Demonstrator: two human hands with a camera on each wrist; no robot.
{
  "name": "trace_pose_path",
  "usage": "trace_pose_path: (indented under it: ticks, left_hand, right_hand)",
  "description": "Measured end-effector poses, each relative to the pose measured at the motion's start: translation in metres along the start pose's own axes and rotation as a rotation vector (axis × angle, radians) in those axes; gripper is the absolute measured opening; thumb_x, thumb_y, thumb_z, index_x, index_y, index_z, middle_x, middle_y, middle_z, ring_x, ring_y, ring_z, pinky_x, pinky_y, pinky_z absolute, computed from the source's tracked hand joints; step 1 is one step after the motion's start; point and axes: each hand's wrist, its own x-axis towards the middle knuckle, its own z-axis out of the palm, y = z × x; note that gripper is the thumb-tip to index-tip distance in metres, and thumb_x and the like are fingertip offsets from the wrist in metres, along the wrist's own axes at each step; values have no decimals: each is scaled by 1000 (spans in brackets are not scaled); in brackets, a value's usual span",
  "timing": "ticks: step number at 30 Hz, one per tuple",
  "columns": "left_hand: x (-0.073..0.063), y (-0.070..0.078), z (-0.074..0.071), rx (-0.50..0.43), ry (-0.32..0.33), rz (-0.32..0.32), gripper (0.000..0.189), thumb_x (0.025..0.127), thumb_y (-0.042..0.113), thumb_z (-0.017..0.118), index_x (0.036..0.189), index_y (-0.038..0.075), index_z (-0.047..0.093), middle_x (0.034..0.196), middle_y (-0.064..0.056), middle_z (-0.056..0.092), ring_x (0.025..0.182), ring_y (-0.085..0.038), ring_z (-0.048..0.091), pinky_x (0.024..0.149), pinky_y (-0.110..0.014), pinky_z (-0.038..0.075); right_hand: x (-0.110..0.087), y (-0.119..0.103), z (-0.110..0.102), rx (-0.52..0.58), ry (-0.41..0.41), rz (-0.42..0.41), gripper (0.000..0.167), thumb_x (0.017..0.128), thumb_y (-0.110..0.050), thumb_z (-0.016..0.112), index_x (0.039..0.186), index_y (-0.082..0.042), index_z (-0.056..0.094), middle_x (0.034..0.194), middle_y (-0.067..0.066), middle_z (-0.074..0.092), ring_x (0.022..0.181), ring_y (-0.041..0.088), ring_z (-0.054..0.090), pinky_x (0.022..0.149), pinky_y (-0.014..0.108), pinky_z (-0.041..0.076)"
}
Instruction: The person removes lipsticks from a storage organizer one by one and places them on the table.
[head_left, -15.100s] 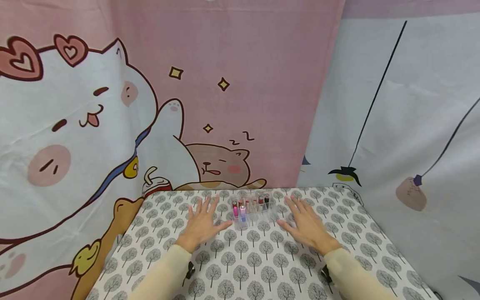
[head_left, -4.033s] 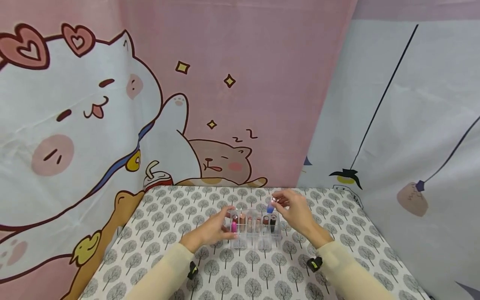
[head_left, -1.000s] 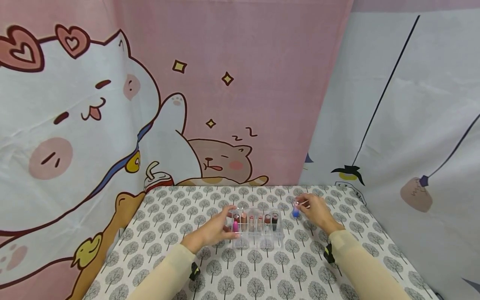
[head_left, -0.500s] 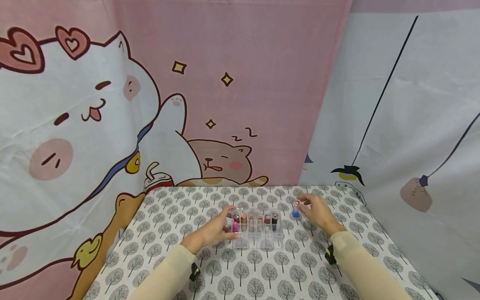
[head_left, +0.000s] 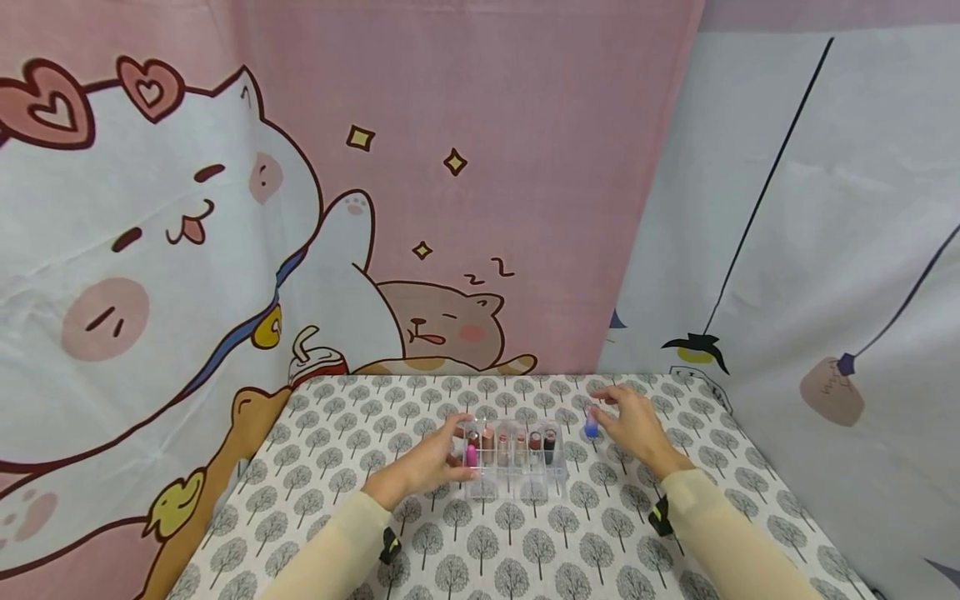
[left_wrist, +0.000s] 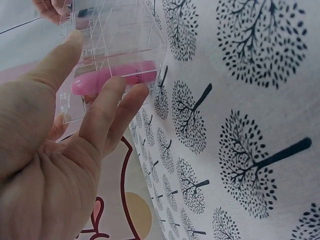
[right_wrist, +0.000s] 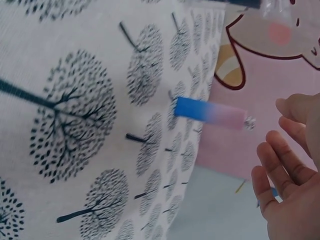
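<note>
A clear compartment organizer sits mid-table with several lipsticks upright in it, a bright pink one at its left end. My left hand grips that left end, thumb on the top rim and fingers against the side wall by the pink lipstick. A small blue-to-pink tube stands on the tablecloth just right of the organizer. My right hand hovers beside the tube with straight fingers, a small gap apart from the tube, holding nothing.
The table wears a white cloth printed with grey trees. A pink cartoon-cat curtain hangs right behind it and a grey curtain along the right. The table's left edge drops off near the curtain.
My right hand has let go of the blue-pink tube and spread its fingers; the tube now stands alone right of the organizer. The left hand has kept its grip.
</note>
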Motion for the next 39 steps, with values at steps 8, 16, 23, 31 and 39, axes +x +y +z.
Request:
trace_pose_path:
  ticks: [8,16,23,31,39]
  left_hand:
    - [-1,1,-2,-6,-4,4,105,101,26,94,182,19,28,173,-29,53,118,-29,82,99,-45,73]
    - [1,0,-3,-11,0,10,105,101,23,94,181,16,28,171,-30,54,117,-30,81,97,-46,73]
    - [1,-2,-1,8,-12,-2,106,101,28,94,182,18,27,171,-26,56,116,-24,80,97,-40,72]
    - [1,0,0,-7,-11,12,104,101,25,94,181,17,27,170,-29,55,116,-28,81,97,-42,72]
    - [0,-1,0,-14,-7,18,104,102,25,93,182,17,27,169,-30,55,118,-31,81,97,-46,72]
  right_hand:
    - [1,-22,-4,-1,27,-49,33,105,-11,85,137,-4,81,137,22,78,124,45,76,105,69,66]
    - [0,-42,-3,17,39,-104,29,105,-11,87,133,-6,83,135,20,80,119,43,77,101,65,67]
    - [-2,-59,1,4,55,-176,30,102,-9,90,131,-5,84,126,16,83,108,37,80,92,56,69]
    - [-5,-77,7,16,34,-191,32,102,-8,89,134,-6,83,126,14,82,112,34,81,95,56,69]
    - [-8,-89,19,46,0,-233,32,102,-8,90,133,-7,82,129,11,83,111,30,81,97,54,71]
